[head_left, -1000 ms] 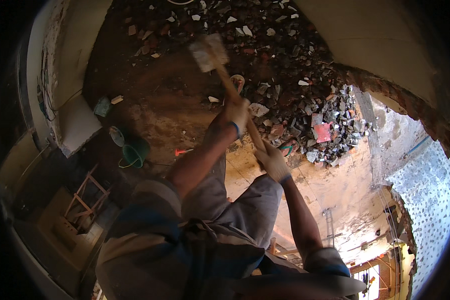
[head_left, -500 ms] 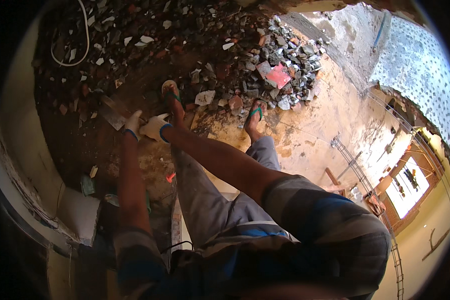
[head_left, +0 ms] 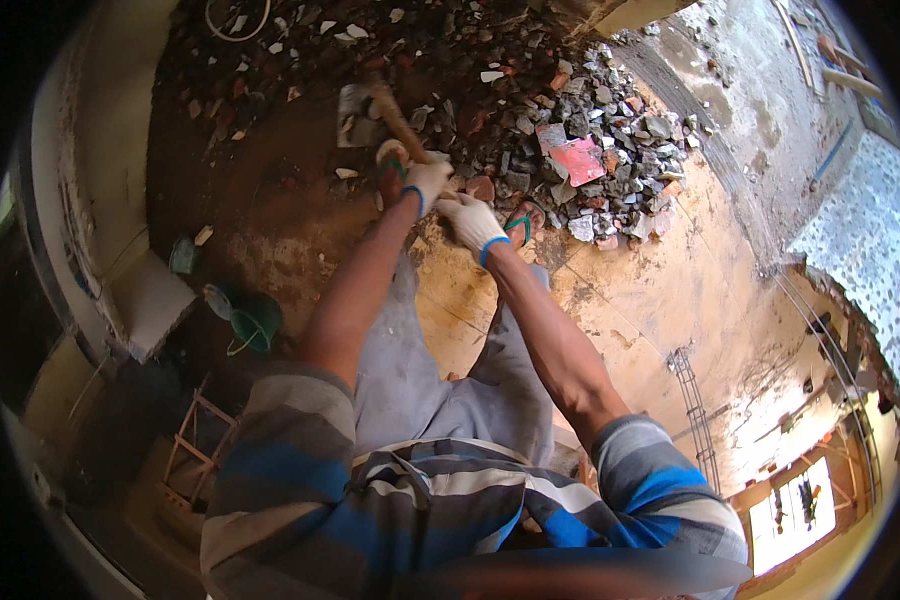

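Both my hands wear pale work gloves with blue cuffs and are wrapped round the wooden handle of a hoe point(head_left: 400, 125). My left hand point(head_left: 428, 180) grips it further up, towards the blade. Just behind it, my right hand point(head_left: 472, 220) is closed near the handle's rear end. The hoe's flat, broad metal blade point(head_left: 362, 115) is at the near edge of the rubble heap point(head_left: 530, 130), beside my left foot. Slight blur covers the hoe head, so whether it touches the floor I cannot tell.
My sandalled feet stand at the rubble's edge, the left foot point(head_left: 392, 172) close to the blade. A red slab piece point(head_left: 578, 162) lies on the heap. A green bucket point(head_left: 257, 320) stands at left. A steel rebar cage point(head_left: 695, 420) lies at right, and a wall point(head_left: 110, 130) bounds the left.
The hoe and both hands have moved from the left, over dark floor, to the right and forward to the rubble's edge. My view has shifted too. Both hands keep their hold.
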`<state>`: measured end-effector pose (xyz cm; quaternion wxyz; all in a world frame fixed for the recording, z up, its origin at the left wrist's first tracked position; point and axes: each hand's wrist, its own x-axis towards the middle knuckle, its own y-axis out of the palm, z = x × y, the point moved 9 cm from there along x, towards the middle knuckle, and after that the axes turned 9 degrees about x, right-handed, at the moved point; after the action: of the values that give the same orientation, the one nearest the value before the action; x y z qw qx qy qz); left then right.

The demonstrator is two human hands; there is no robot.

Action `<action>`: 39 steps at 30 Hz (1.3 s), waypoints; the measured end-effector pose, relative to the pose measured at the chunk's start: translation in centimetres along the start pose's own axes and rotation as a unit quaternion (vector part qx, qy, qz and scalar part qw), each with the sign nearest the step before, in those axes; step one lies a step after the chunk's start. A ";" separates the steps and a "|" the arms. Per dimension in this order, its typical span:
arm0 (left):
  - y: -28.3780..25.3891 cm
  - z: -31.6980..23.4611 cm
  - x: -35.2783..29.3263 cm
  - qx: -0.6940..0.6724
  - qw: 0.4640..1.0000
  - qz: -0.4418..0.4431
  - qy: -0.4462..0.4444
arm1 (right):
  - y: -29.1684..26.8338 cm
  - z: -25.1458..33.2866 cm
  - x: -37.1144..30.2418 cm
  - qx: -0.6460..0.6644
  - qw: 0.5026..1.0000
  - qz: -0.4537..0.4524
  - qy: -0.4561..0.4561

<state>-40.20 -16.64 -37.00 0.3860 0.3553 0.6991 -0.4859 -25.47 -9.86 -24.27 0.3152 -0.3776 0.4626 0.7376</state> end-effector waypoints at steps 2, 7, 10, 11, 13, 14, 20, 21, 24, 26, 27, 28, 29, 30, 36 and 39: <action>4.3 -1.8 -3.6 -0.060 0.998 0.019 0.016 | -3.2 -0.1 -3.1 0.039 0.999 -0.024 0.002; 13.8 -7.0 -12.1 -0.159 0.977 0.143 0.005 | -11.1 2.5 -11.0 0.050 0.993 -0.104 -0.032; 16.5 -9.5 -15.3 -0.105 0.983 0.140 0.058 | -13.6 4.4 -16.1 0.069 0.993 -0.101 0.002; 17.7 -10.3 -15.9 -0.135 0.973 0.174 0.069 | -14.0 5.1 -18.1 0.091 0.991 -0.098 0.000; 19.0 -11.4 -16.2 -0.231 0.947 0.214 0.063 | -14.7 6.3 -22.3 0.073 0.989 -0.125 -0.002; 20.0 -11.8 -16.3 -0.287 0.927 0.239 0.039 | -15.0 6.6 -24.6 0.055 0.987 -0.151 -0.007; 27.3 -14.0 -19.3 -0.335 0.898 0.278 0.059 | -19.2 4.9 -37.4 -0.128 0.954 -0.268 0.043; 28.6 -13.4 -20.3 -0.301 0.911 0.278 0.053 | -19.8 4.6 -38.4 -0.202 0.941 -0.269 0.040; 31.3 -10.5 -24.2 -0.439 0.832 0.336 -0.036 | -21.6 5.2 -41.1 -0.457 0.838 -0.297 0.036; 29.9 -8.6 -25.3 -0.505 0.786 0.351 -0.061 | -20.5 6.6 -40.7 -0.588 0.765 -0.260 -0.029; 28.1 -7.8 -25.0 -0.548 0.762 0.340 -0.064 | -20.0 6.7 -39.6 -0.626 0.743 -0.234 -0.030; 26.3 -7.0 -24.7 -0.580 0.740 0.332 -0.083 | -19.7 7.0 -38.8 -0.669 0.705 -0.235 -0.002; 24.0 -6.0 -23.8 -0.577 0.734 0.346 -0.093 | -18.5 7.3 -37.0 -0.677 0.705 -0.209 -0.016; 20.8 -4.7 -22.4 -0.596 0.732 0.320 -0.087 | -17.1 7.1 -34.5 -0.670 0.721 -0.176 -0.013; -6.5 7.5 -4.8 -0.534 0.843 0.053 -0.018 | 0.2 1.3 -10.7 -0.577 0.816 0.013 0.009; -22.1 16.4 4.9 -0.517 0.852 -0.081 -0.031 | 15.6 -3.8 1.8 -0.576 0.796 0.177 -0.059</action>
<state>-58.50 -37.75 -36.18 0.4945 0.0316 0.8634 -0.0945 -38.05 -18.98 -19.98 -0.0699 -0.3571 -0.0081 0.9314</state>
